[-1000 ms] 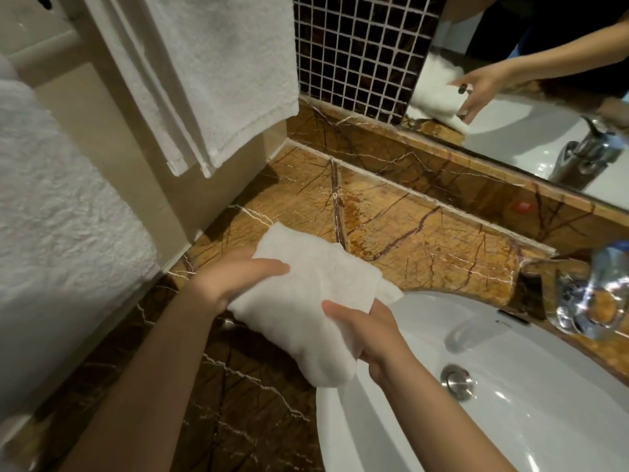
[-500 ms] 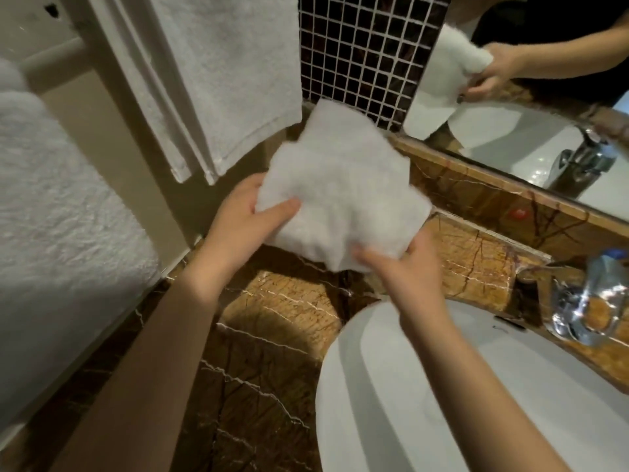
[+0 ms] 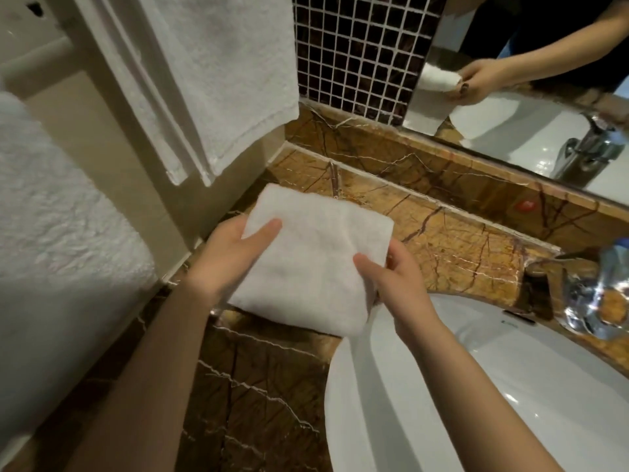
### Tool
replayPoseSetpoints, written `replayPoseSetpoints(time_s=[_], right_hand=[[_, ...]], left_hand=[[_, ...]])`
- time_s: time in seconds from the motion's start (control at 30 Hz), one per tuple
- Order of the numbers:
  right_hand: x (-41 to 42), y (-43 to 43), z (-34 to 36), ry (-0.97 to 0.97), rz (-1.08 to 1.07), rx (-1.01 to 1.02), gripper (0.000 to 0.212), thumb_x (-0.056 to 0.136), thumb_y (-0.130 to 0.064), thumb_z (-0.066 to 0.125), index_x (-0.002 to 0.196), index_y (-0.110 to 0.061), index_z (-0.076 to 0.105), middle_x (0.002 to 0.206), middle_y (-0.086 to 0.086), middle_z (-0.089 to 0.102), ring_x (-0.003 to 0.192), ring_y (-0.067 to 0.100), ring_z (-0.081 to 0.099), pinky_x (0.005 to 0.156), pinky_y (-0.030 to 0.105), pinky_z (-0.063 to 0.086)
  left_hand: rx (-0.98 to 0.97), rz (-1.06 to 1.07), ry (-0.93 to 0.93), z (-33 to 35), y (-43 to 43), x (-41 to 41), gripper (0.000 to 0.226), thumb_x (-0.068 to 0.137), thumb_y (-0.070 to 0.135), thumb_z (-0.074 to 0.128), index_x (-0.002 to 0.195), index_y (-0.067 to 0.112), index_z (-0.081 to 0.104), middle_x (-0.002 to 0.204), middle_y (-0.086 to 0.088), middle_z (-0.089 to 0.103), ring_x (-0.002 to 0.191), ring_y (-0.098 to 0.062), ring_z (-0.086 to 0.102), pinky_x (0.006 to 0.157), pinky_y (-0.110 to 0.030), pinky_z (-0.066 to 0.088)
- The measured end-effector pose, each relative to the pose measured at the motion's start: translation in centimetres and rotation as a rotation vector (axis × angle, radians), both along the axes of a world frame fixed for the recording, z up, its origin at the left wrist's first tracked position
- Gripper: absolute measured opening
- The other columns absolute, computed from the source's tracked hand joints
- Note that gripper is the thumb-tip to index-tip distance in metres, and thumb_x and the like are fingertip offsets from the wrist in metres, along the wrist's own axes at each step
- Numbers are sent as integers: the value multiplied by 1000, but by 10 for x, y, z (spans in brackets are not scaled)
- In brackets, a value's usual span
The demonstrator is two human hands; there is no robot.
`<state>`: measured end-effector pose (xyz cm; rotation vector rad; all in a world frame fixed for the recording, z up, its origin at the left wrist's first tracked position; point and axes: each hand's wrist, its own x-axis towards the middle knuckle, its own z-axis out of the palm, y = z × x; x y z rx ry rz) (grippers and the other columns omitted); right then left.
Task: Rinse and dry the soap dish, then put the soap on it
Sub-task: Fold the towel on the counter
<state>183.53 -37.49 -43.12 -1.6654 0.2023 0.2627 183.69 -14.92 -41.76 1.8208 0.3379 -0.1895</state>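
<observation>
Both hands closed on a folded white cloth (image 3: 313,260), held above the marble counter (image 3: 258,386) at the sink's (image 3: 408,403) left rim. Left hand (image 3: 235,257) pinching the cloth's left edge, thumb on top, fingers hidden beneath. Right hand (image 3: 398,284) pinching the lower right corner, thumb pressed over the top, a loose fold trailing below that grip.

Soap dish not visible; perhaps wrapped inside the cloth between the two grips, but impossible to tell. Soap also out of sight.

Likely handling: cloth soft, light, floppy, sagging wherever unsupported, so best taken by opposite edges as here. A dish inside would probably be stiff, wet, slippery and possibly breakable, so better cupped from below through the cloth than pinched at the rim.

Right of the right grip, farther along the counter, a clear plastic bottle (image 3: 599,294). Beyond both grips, a backsplash ledge, then mosaic tile (image 3: 360,56) and a mirror (image 3: 544,107) reflecting the hands. Up and left of the left grip, a hanging towel (image 3: 231,80).
</observation>
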Motion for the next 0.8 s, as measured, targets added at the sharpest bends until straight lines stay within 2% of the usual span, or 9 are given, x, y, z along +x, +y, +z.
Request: replayPoseSetpoints(time_s=[0.07, 0.13, 0.2, 0.27, 0.33, 0.5, 0.6, 0.73, 0.8], right_hand=[[12, 4, -6, 60, -27, -104, 33, 85, -13, 62, 116, -21, 53, 109, -3, 65, 92, 13, 64, 76, 39, 56], [19, 6, -15, 145, 16, -192, 32, 84, -13, 65, 113, -16, 52, 108, 3, 63, 94, 20, 61, 82, 43, 53], [21, 7, -21, 125, 7, -231, 27, 82, -10, 65, 104, -20, 52, 101, 3, 63, 86, 17, 61, 77, 41, 53], [24, 6, -21, 43, -79, -229, 29, 81, -7, 65, 99, -26, 53, 89, 0, 64, 74, 12, 59, 66, 36, 53], [31, 4, -22, -9, -166, -235, 31, 79, -7, 66, 102, -24, 56, 80, -3, 62, 72, 15, 60, 59, 31, 49], [37, 7, -27, 115, -70, -559, 44, 75, -23, 68, 117, -15, 58, 110, 6, 63, 98, 25, 60, 72, 36, 50], [39, 4, -24, 178, -111, -430, 46, 72, -23, 73, 114, -13, 58, 110, 6, 63, 99, 26, 60, 77, 42, 53], [38, -11, -22, 261, -233, -208, 22, 72, -17, 75, 79, -18, 54, 96, 7, 64, 81, 23, 63, 75, 43, 53], [35, -15, -22, 261, -294, -163, 26, 72, -14, 75, 90, -14, 57, 100, 8, 65, 88, 27, 64, 82, 47, 54]], left_hand=[[40, 52, 28, -11, -6, 10, 30, 86, 52, 54, 97, 27, 67, 82, 13, 73, 74, -6, 68, 56, -23, 46], [193, 69, 78, -24, -6, 18, 37, 91, 46, 48, 111, 18, 62, 99, 1, 67, 88, -18, 62, 63, -29, 42], [247, 97, 48, -32, -6, 21, 38, 92, 40, 48, 116, 12, 59, 107, -5, 62, 97, -24, 57, 70, -33, 40], [184, 126, -37, -32, -9, 23, 32, 93, 37, 48, 111, 13, 59, 101, 1, 62, 94, -18, 57, 66, -29, 38], [207, 131, -105, -31, -12, 25, 23, 93, 35, 49, 107, 19, 58, 94, 9, 59, 89, -11, 55, 63, -25, 37], [474, 67, -6, -41, -19, 31, 44, 91, 36, 53, 126, 11, 52, 124, -9, 56, 110, -27, 51, 83, -33, 37], [447, 83, -21, -46, -27, 30, 44, 90, 38, 54, 127, 15, 51, 118, -2, 55, 100, -19, 49, 79, -32, 35], [315, 70, -30, -48, -42, 33, 36, 88, 37, 58, 120, 20, 56, 107, 7, 55, 95, -15, 52, 73, -31, 38], [295, 76, -66, -44, -51, 36, 29, 88, 33, 59, 115, 22, 59, 97, 13, 54, 89, -11, 52, 65, -25, 37]])
